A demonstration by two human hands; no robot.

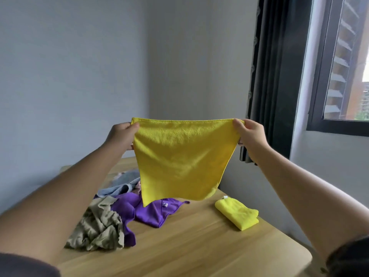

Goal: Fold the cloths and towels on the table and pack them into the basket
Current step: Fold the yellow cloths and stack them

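Both arms reach forward, the left hand (pixel 121 134) and right hand (pixel 250 134) each pinching a top corner of a yellow cloth (pixel 183 158) stretched open in the air above the wooden counter (pixel 189 242). Below lie a crumpled khaki cloth (pixel 99 226), a purple cloth (pixel 147 212), a grey-blue towel (pixel 121 185) and, well to the right, a folded yellow cloth (pixel 237 213).

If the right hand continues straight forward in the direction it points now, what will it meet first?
Probably the dark curtain. The right hand, pinching a top corner of the yellow cloth, points forward and slightly up, and the curtain hangs just behind it in the picture. Depth is unclear, so the gap between them cannot be judged.
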